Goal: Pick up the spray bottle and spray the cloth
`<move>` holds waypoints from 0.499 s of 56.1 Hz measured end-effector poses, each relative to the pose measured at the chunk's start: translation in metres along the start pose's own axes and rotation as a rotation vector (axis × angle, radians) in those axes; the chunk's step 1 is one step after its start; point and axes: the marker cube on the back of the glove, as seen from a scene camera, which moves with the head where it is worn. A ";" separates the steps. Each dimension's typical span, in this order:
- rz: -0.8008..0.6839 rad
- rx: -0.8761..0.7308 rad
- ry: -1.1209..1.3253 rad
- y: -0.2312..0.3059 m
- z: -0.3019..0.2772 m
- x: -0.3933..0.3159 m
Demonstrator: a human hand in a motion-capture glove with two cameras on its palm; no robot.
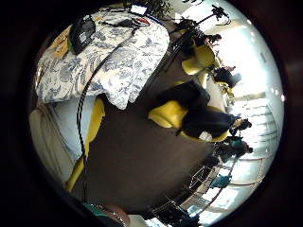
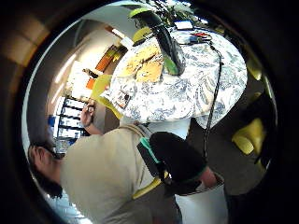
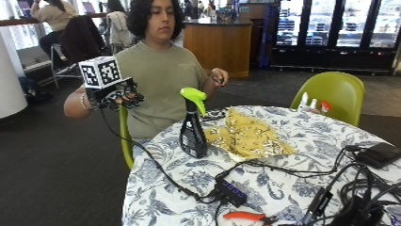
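Right in front sits the tall black spray bottle with a bright green trigger, standing up on the round table's blue flowery cloth. Just beside it lies the crumpled yellow patterned cloth. My black-gloved right hand hangs in the air well apart from the bottle, fingers loosely curled, holding nothing.

Round bench under a blue-and-white floral cloth, dark carpeted floor all around. Lime-green chair pulled up at the far side. Wooden counter behind, glass-fronted fridges (dark frames, lit inside) along the back wall. Yellow armchairs farther off in the palm view, beside bright tall windows
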 end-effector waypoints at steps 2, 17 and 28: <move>0.153 0.022 -0.009 0.041 -0.014 0.028; 0.223 0.025 -0.002 0.058 -0.023 0.042; 0.224 0.043 -0.010 0.056 -0.024 0.042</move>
